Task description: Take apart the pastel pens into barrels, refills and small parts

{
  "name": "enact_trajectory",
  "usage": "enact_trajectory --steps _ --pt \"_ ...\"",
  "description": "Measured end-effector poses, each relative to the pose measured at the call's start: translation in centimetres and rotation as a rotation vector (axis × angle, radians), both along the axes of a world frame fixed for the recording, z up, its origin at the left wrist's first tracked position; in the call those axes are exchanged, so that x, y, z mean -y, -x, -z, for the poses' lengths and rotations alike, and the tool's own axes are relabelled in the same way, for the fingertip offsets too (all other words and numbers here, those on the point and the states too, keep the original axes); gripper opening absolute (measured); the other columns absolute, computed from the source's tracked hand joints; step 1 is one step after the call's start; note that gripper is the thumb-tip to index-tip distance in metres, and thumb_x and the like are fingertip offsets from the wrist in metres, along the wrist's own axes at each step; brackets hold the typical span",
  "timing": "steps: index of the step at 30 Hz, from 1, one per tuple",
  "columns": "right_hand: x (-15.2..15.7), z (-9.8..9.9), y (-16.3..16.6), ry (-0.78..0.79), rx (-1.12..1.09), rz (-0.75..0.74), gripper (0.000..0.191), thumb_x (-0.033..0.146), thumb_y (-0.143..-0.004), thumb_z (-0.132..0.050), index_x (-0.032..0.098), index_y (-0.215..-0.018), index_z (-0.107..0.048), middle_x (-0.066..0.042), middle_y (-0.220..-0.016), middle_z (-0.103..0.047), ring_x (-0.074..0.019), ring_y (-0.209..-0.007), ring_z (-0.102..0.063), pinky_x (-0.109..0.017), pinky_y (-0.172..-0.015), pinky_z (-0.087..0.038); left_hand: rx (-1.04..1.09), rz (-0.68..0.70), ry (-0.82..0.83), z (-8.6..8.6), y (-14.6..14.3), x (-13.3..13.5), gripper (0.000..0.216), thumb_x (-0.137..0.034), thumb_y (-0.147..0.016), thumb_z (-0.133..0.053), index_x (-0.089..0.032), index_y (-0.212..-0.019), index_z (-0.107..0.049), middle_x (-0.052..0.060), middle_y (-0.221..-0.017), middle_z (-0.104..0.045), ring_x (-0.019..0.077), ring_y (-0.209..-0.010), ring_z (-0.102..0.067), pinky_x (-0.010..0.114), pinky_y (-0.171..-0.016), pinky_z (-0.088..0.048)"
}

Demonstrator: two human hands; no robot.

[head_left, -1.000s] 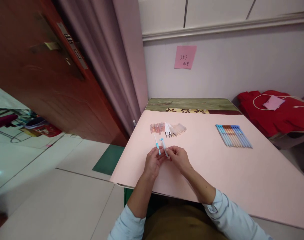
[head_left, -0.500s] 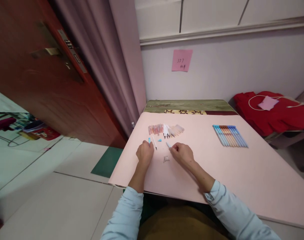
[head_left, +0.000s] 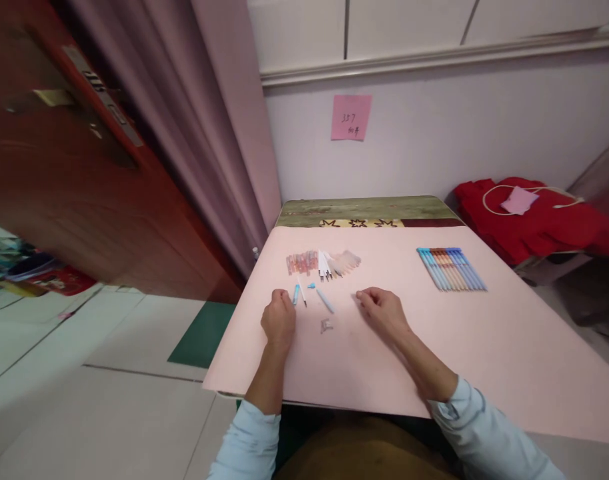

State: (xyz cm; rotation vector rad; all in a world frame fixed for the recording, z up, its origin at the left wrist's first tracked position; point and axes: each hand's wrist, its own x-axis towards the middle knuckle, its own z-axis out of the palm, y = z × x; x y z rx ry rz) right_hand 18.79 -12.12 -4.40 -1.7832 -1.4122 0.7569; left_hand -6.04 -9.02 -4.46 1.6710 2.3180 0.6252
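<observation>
My left hand (head_left: 279,319) rests on the pink table cover (head_left: 484,347) as a loose fist, with nothing visible in it. Just right of it lie a short blue pen piece (head_left: 296,294), a thin white refill (head_left: 301,293) and a small blue cap (head_left: 311,285). A light blue pen barrel (head_left: 325,300) lies between my hands, and a small clear part (head_left: 326,325) sits below it. My right hand (head_left: 383,311) lies on the cover to the right of the barrel, fingers curled under, apart from the pieces.
A pile of pen parts (head_left: 323,262) lies further back: reddish pieces, white refills, clear pieces. A row of several assembled blue and brown pens (head_left: 451,268) sits at the right. Red cloth (head_left: 529,217) lies beyond the table; a door and curtain stand left.
Both hands held pen pieces together, then pulled apart and set them down. The barrel and blue piece now lie loose on the cover; my right hand has drawn away to the right.
</observation>
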Motion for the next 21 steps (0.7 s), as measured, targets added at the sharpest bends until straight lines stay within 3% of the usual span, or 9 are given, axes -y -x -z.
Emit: enact_trajectory --steps 4,7,9,14,18,21 --pt "0.1 -1.2 -7.6 -0.034 0.290 0.229 0.031 0.046 -0.084 -0.053 0.022 -0.085 -0.073 -0.004 -0.077 -0.072 -0.0201 -0.070 -0.063 -0.028 -0.063 -0.040 0.026 -0.021 -0.032 0.0 0.3 -0.4 0.031 -0.034 -0.095 -0.032 -0.024 -0.104 -0.061 0.008 -0.087 -0.071 0.0263 -0.081 -0.063 0.032 -0.066 -0.037" --pt "-0.6 -1.9 -12.7 0.071 0.560 0.401 0.031 0.044 -0.085 -0.052 0.021 -0.094 -0.072 -0.008 -0.088 -0.073 -0.0232 -0.080 -0.064 -0.030 -0.066 -0.040 0.041 -0.024 -0.029 -0.2 0.4 -0.7 0.031 -0.037 -0.094 -0.035 -0.025 -0.101 -0.062 0.008 -0.086 -0.070 0.0271 -0.079 -0.062 0.032 -0.064 -0.037" --pt "-1.3 -1.9 -14.7 0.170 0.659 0.414 0.033 0.045 -0.085 -0.053 0.020 -0.096 -0.071 -0.010 -0.093 -0.073 -0.0249 -0.086 -0.065 -0.031 -0.068 -0.041 0.055 -0.027 -0.037 -0.3 0.4 -0.8 0.031 -0.040 -0.093 -0.036 -0.025 -0.099 -0.063 0.008 -0.084 -0.070 0.0276 -0.078 -0.062 0.032 -0.063 -0.037" --pt "-3.1 -1.5 -15.8 0.327 0.772 0.353 0.037 0.042 -0.081 -0.061 0.012 -0.101 -0.070 -0.019 -0.100 -0.070 -0.0300 -0.095 -0.065 -0.034 -0.073 -0.044 0.100 -0.038 -0.072 0.0 0.6 -0.9 0.030 -0.040 -0.092 -0.038 -0.024 -0.097 -0.063 0.008 -0.082 -0.070 0.0270 -0.078 -0.062 0.033 -0.064 -0.039" --pt "-3.7 -2.0 -16.0 0.323 0.798 0.346 0.037 0.028 -0.082 -0.059 0.002 -0.106 -0.069 -0.028 -0.102 -0.068 -0.0337 -0.096 -0.066 -0.036 -0.073 -0.045 0.160 -0.056 -0.102 0.2 0.6 -0.8 0.028 -0.038 -0.090 -0.041 -0.024 -0.097 -0.063 0.007 -0.080 -0.069 0.0247 -0.077 -0.062 0.032 -0.067 -0.042" --pt "-3.3 -2.7 -15.7 0.291 0.779 0.310 0.033 0.031 -0.080 -0.059 0.005 -0.095 -0.073 -0.025 -0.095 -0.070 -0.0335 -0.092 -0.067 -0.036 -0.071 -0.046 0.258 -0.091 -0.169 0.5 0.7 -0.7 0.029 -0.037 -0.089 -0.041 -0.021 -0.097 -0.064 0.005 -0.074 -0.067 0.0208 -0.073 -0.063 0.029 -0.068 -0.044"
